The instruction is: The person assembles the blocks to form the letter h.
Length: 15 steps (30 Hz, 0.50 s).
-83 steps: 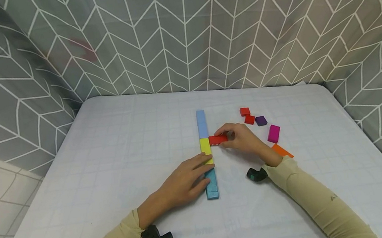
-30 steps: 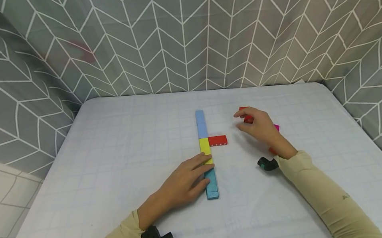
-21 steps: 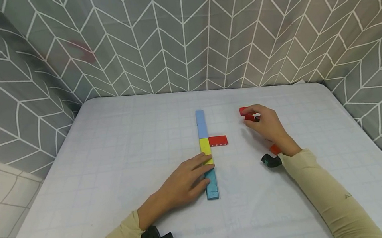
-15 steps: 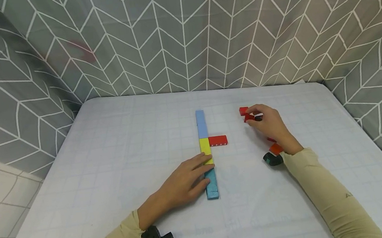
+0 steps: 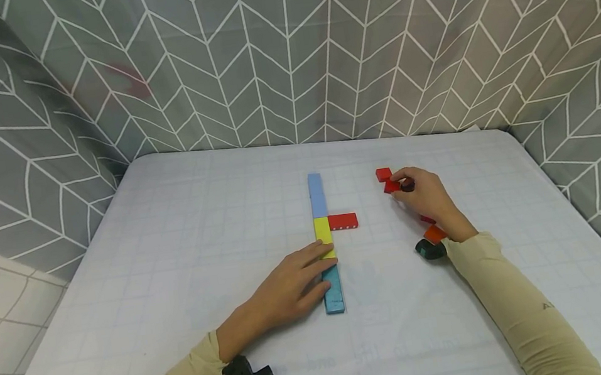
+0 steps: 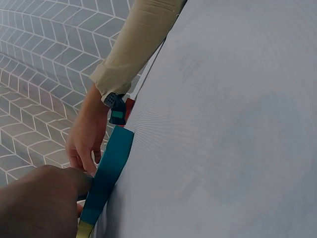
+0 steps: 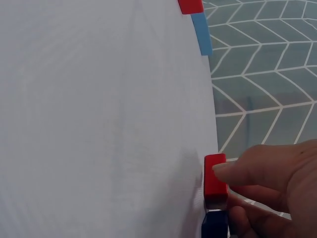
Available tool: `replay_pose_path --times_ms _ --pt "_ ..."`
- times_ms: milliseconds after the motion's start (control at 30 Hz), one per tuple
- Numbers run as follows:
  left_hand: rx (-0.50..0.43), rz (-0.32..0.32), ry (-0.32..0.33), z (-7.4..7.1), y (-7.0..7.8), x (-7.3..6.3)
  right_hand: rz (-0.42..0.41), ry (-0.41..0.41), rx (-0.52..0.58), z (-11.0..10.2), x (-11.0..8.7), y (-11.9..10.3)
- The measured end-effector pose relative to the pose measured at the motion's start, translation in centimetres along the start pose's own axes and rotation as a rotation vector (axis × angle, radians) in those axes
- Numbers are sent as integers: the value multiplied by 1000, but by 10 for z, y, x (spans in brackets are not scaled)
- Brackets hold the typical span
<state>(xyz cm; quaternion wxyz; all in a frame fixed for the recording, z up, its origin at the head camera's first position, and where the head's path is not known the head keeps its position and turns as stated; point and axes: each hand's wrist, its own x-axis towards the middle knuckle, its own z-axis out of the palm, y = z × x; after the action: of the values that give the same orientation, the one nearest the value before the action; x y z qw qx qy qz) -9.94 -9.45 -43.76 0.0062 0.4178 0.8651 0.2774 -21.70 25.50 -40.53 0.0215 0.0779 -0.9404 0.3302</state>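
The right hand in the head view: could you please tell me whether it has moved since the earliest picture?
Yes: relative to the long red block, the right hand has moved right and up the picture, to a small red block.

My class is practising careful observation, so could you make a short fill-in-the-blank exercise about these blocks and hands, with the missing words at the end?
1. Between the light blue block and the teal block lies a block coloured ____.
2. The long red block sticks out toward the ____ side of the head view.
3. The right hand touches a small block coloured ____.
4. The hand whose fingers lie over the teal block is the ____ one.

Missing words: yellow; right; red; left.
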Motion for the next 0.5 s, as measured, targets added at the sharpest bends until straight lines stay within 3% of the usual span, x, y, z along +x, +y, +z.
replay_pose_path --times_ms 200,500 --pt "6 -3 -1 0 1 0 -48 -18 -30 1 1 3" --pt "4 2 2 0 0 0 -44 -12 -32 3 1 2"
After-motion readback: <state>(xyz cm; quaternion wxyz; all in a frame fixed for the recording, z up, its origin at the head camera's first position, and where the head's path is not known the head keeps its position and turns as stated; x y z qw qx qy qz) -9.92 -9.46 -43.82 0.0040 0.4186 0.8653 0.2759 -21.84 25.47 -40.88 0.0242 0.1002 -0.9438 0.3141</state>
